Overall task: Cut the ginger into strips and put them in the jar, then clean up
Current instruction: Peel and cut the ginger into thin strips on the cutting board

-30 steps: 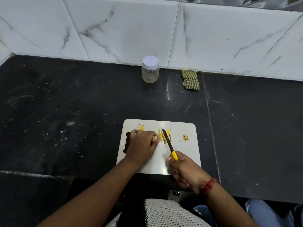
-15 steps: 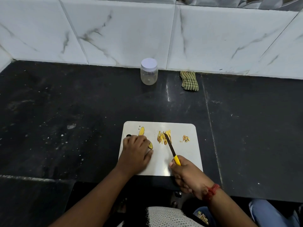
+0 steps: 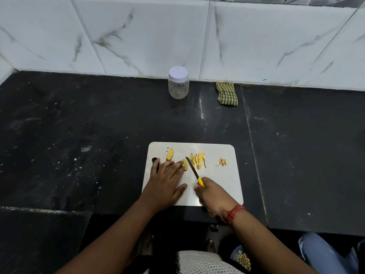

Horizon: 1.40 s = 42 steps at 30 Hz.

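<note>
My left hand [image 3: 164, 182] presses a ginger slice [image 3: 184, 164] flat on the cutting board [image 3: 227, 186], fingers straight. My right hand [image 3: 214, 196] has its grip closed round the knife [image 3: 194, 171], blade just beside that slice. Cut strips [image 3: 198, 160] lie at one o'clock of it; the lidded jar [image 3: 178, 82] stands at twelve o'clock on the desk [image 3: 79, 125].

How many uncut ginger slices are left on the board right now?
2. One ginger slice lies free near the cutting board's far left; the other slice sits under the left hand's fingertips beside the knife. More may hide beneath that hand.
</note>
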Tool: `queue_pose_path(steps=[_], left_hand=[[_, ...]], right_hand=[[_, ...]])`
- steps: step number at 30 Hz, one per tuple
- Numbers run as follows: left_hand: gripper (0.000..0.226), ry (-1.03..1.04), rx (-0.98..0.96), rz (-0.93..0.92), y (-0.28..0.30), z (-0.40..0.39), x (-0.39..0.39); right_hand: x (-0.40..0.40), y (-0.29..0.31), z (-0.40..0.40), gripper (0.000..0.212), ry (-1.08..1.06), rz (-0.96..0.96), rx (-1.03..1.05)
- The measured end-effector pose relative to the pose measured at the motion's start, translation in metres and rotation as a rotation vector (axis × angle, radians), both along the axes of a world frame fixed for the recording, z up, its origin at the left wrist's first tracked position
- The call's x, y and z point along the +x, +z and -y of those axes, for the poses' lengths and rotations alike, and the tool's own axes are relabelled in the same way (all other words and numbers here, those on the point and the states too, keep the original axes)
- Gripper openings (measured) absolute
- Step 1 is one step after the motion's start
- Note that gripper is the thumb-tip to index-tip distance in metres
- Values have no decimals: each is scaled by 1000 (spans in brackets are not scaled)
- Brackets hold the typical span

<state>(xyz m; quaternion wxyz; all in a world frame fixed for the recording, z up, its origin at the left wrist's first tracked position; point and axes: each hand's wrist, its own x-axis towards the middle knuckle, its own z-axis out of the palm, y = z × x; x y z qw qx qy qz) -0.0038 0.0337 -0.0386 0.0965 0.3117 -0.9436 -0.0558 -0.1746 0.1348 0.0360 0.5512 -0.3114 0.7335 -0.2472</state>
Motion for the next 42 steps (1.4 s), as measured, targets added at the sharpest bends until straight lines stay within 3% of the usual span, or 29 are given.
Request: queue_pose_path(steps=[8,15,19,22,26,42], left_hand=[[52,-6,-15,69,-4,-1,2],[54,1,-3,56,-5,-1,2],[54,6,-4,49,-5,-1,1],[55,8,-7,67,-4,0,1],[56,6,-17,88,-3,0,0],[55,23,-29,89,-5,-1,-2]], right_hand=[[3,-3,13,19,203,-293,-10],[6,5,19,16,326,-369,40],[6,13,21,4,441,-447,74],[8,14,21,21,515,-505,107],[9,17,20,27,530,-505,122],[-1,11,-15,11,592,-544,97]])
